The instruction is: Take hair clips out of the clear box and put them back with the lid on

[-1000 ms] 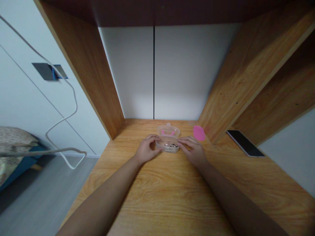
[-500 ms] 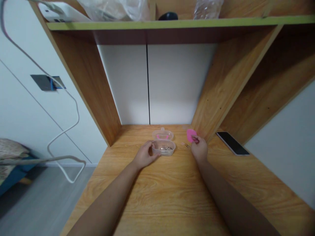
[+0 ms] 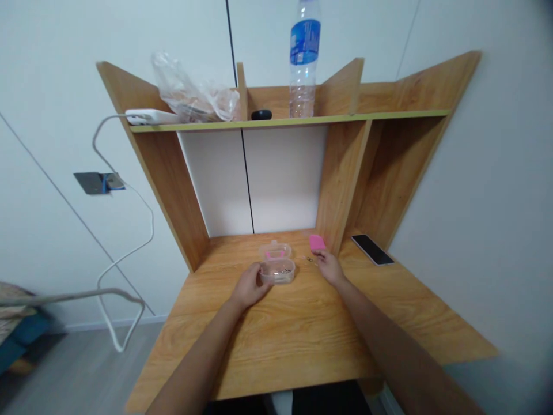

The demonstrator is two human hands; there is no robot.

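A small clear plastic box [image 3: 279,279] stands on the desk with its lid [image 3: 275,250] folded back behind it. Small metal pieces [image 3: 283,271] lie inside, and something pink shows at the lid. My left hand [image 3: 249,286] grips the box's left end, thumb at the front and fingers at the rim. Over to the right, my right hand [image 3: 330,267] has its fingertips closed at the lower edge of a flat pink piece [image 3: 317,242]. Tiny dark rings [image 3: 309,259] lie on the desk between the box and my right hand.
A phone [image 3: 372,249] lies on the desk at the right, beside the shelf's upright panel [image 3: 341,184]. The shelf above holds a plastic bottle [image 3: 304,63], a plastic bag [image 3: 194,95], a black object [image 3: 261,114] and a white power strip [image 3: 151,117]. A white cable [image 3: 151,225] hangs at the left.
The head view has tilted up and drawn back, so the whole shelf and the desk's front edge now show. My left hand stays on the box; my right hand stays at the pink piece.
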